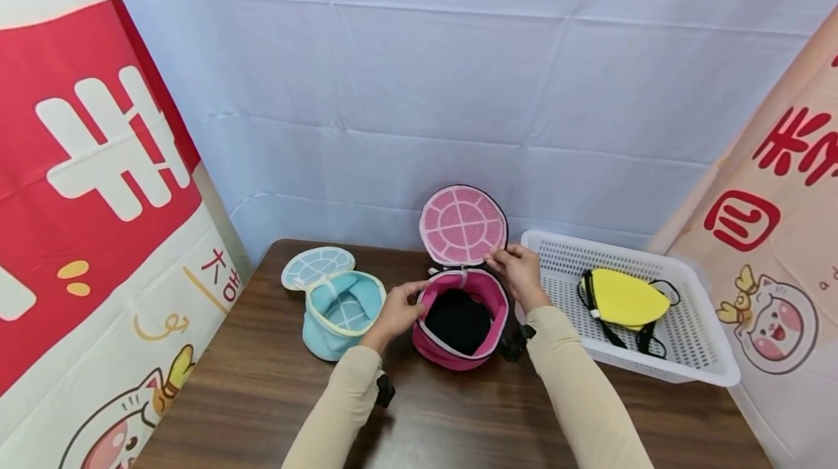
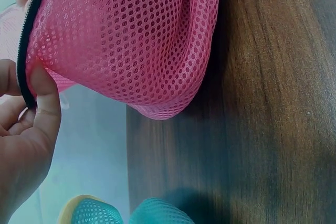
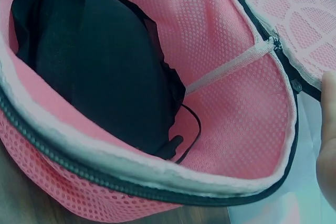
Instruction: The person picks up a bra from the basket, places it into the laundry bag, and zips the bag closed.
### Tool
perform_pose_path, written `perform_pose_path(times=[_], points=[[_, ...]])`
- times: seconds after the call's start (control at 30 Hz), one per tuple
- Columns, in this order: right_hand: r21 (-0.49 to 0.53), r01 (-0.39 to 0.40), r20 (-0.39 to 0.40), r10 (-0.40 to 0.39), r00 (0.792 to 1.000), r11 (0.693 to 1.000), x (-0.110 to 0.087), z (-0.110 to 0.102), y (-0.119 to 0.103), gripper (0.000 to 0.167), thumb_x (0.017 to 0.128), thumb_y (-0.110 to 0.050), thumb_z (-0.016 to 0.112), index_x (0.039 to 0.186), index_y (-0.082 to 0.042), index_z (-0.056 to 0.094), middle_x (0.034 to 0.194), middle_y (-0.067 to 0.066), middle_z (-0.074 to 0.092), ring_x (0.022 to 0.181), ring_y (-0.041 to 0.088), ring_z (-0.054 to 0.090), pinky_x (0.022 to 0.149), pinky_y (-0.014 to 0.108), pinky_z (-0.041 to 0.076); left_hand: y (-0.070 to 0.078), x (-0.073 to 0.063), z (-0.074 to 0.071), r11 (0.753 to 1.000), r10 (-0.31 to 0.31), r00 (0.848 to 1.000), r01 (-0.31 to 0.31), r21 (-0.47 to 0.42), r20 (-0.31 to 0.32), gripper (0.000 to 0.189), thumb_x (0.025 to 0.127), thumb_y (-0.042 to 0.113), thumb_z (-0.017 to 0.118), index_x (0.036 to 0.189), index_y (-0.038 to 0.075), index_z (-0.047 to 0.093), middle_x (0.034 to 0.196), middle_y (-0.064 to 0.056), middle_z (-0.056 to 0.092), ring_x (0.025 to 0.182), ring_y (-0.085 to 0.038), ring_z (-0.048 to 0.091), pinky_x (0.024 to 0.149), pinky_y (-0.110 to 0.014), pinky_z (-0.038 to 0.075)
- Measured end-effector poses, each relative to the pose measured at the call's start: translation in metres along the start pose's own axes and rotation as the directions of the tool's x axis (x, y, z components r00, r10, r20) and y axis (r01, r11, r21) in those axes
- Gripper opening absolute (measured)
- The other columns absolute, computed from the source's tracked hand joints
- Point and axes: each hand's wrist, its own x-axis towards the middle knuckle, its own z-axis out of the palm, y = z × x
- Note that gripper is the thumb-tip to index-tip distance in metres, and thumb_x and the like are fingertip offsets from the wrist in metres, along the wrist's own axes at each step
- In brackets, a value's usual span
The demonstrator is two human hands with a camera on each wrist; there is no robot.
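Pink mesh for the round zippered laundry bag (image 1: 448, 360), upright on the dark brown wooden table (image 1: 452, 422), between a light blue mesh bag (image 1: 324, 342) on the left and a white plastic basket (image 1: 705, 327) on the right. Behind the opening, a raised pink lid (image 1: 462, 225) with pale lines in a turtle-shell pattern. Inside, a black cloth item (image 1: 458, 320) with a thin black cord (image 3: 198, 124), too bunched to name and partly out of sight below the near rim. At the left of the opening, left hand (image 1: 398, 313) with thumb and fingers pinched on the black zipper edge (image 2: 23, 51). At the lower right edge of the lid, right hand (image 1: 519, 271) in a narrow pinch; cut off at the border of the right wrist view. Partly hidden behind the left hand and sleeve (image 1: 353, 374), the light blue bag, with its light blue lid (image 1: 318, 267) folded back; merely slivers of turquoise at the bottom of the left wrist view. In the basket, a yellow cloth item (image 1: 622, 297) with tangled black straps (image 1: 615, 339), too folded to identify.
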Motion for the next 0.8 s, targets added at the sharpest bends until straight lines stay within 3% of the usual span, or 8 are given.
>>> perform_pose_path(times=[0.17, 0.4, 0.5, 0.7, 0.8], points=[[0.084, -0.018, 0.002, 0.018, 1.0, 0.996, -0.003, 0.001, 0.0, 0.014, 0.086, 0.016, 0.052, 0.079, 0.004, 0.054, 0.075, 0.012, 0.067, 0.069, 0.02, 0.068, 0.074, 0.029, 0.051, 0.003, 0.0, -0.001, 0.999, -0.015, 1.0, 0.015, -0.041, -0.006, 0.044, 0.08, -0.009, 0.056, 0.124, -0.001, 0.058, 0.078, -0.01, 0.052, 0.062, -0.015, 0.046, 0.053, -0.028, 0.045], [0.166, -0.031, 0.036, 0.026, 0.999, 0.986, -0.006, 0.0, 0.0, 0.024, 0.086, 0.02, 0.048, 0.07, 0.003, 0.056, 0.076, 0.015, 0.067, 0.075, 0.025, 0.068, 0.077, 0.033, 0.05, 0.003, 0.0, -0.001, 0.979, -0.055, 0.998, 0.062, -0.193, 0.041, 0.047, 0.083, -0.012, 0.05, 0.129, -0.004, 0.052, 0.064, -0.006, 0.044, 0.047, -0.014, 0.048, 0.046, -0.031, 0.049], [0.167, -0.043, 0.053, 0.034, 0.998, 0.985, -0.008, -0.001, 0.0, 0.025, 0.086, 0.019, 0.048, 0.07, 0.002, 0.058, 0.077, 0.014, 0.068, 0.076, 0.025, 0.067, 0.077, 0.033, 0.049, 0.005, 0.0, -0.003, 0.971, -0.047, 0.998, 0.058, -0.23, 0.051, 0.048, 0.082, -0.014, 0.048, 0.13, -0.008, 0.048, 0.066, -0.008, 0.047, 0.048, -0.015, 0.049, 0.047, -0.033, 0.05], [0.198, -0.057, 0.077, 0.042, 0.996, 0.979, -0.008, -0.004, 0.0, 0.03, 0.086, 0.02, 0.047, 0.067, 0.001, 0.058, 0.076, 0.014, 0.067, 0.076, 0.026, 0.067, 0.078, 0.035, 0.049, 0.034, -0.01, -0.012, 0.968, -0.041, 0.998, 0.054, -0.247, 0.058, 0.047, 0.081, -0.014, 0.045, 0.128, -0.017, 0.043, 0.086, -0.031, 0.053, 0.056, -0.015, 0.049, 0.053, -0.038, 0.048], [0.207, -0.06, 0.094, 0.041, 0.995, 0.976, -0.008, -0.006, 0.002, 0.034, 0.087, 0.021, 0.045, 0.065, 0.001, 0.059, 0.076, 0.012, 0.066, 0.076, 0.024, 0.067, 0.08, 0.037, 0.048, 0.039, -0.012, -0.013, 0.963, -0.055, 0.997, 0.069, -0.26, 0.057, 0.048, 0.081, -0.013, 0.045, 0.129, -0.017, 0.043, 0.082, -0.026, 0.054, 0.056, -0.013, 0.048, 0.053, -0.035, 0.047]])
